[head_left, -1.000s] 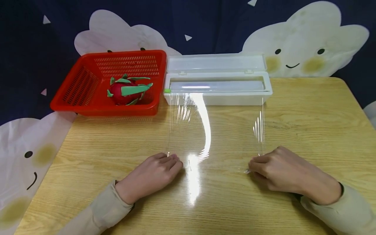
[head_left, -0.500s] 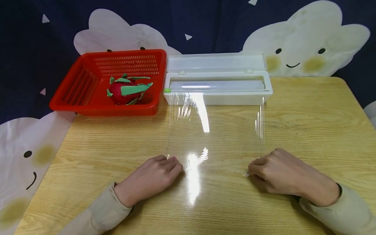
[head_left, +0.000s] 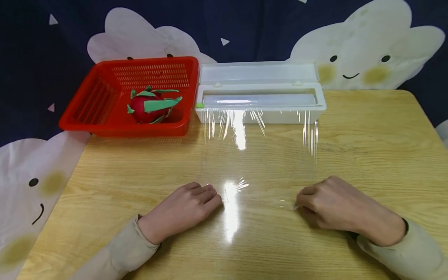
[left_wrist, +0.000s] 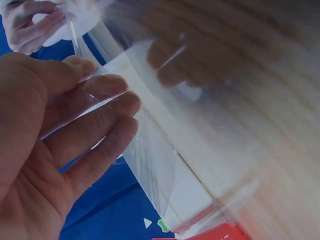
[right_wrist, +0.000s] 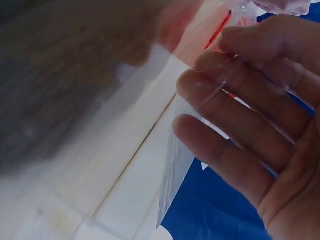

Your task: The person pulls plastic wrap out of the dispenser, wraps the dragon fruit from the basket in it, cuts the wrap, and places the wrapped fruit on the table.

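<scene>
Left grip [head_left: 182, 210] and right grip [head_left: 337, 204] pinch clear film [head_left: 257, 159] by its near edge, tabletop [head_left: 378, 147] lying outside both.

1. Table [head_left: 371, 136]: light wood-grain top, rounded far right corner.
2. Basket [head_left: 150, 130]: red, perforated walls, located far left.
3. Fruit-shaped item [head_left: 139, 110]: quantity 1, red with green flaps, inside the basket.
4. Cloth [head_left: 252, 23]: dark blue, beyond far edge; white triangles.
5. Cloud print [head_left: 371, 42]: far right, 2 eyes, 1 smile.
</scene>
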Action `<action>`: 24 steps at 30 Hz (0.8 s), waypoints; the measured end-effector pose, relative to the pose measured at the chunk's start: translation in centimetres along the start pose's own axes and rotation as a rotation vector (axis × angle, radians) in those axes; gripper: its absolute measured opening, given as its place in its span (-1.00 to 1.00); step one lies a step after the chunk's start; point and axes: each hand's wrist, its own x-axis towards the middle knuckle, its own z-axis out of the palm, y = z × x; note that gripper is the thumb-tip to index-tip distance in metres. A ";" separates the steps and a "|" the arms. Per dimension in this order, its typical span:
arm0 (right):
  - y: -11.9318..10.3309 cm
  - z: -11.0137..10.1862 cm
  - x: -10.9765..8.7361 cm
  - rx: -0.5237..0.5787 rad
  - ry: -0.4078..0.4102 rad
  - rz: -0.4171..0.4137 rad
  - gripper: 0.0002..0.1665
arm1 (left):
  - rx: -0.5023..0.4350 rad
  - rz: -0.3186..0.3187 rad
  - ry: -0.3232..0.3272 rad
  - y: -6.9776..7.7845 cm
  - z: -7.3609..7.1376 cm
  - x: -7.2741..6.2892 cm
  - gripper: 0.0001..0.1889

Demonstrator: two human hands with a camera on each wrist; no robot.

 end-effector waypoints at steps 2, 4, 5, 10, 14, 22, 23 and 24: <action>0.0 0.0 0.0 -0.011 -0.007 0.015 -0.82 | 0.006 -0.001 -0.004 -0.1 0.1 0.1 -0.83; 0.0 0.1 0.0 -0.020 -0.019 0.027 -0.76 | 0.011 -0.001 -0.011 -0.2 0.1 0.2 -0.82; 0.0 0.2 0.0 -0.027 -0.024 0.030 -0.74 | 0.010 -0.003 -0.015 -0.2 0.1 0.2 -0.82; 0.0 0.3 0.1 -0.041 -0.020 0.032 -0.75 | 0.006 -0.007 -0.019 -0.3 0.1 0.4 -0.82; 0.0 0.4 0.1 -0.045 -0.003 0.031 -0.87 | 0.011 -0.004 -0.025 -0.4 0.1 0.7 -0.84; -0.1 0.6 0.3 -0.038 0.008 0.079 -0.85 | -0.011 -0.015 -0.040 -0.5 0.4 0.9 -0.83; -0.1 0.6 0.3 -0.041 0.008 0.082 -0.89 | -0.015 -0.017 -0.040 -0.5 0.4 0.9 -0.83; -0.1 0.6 0.4 -0.045 0.010 0.083 -0.96 | -0.019 -0.018 -0.037 -0.6 0.4 0.9 -0.83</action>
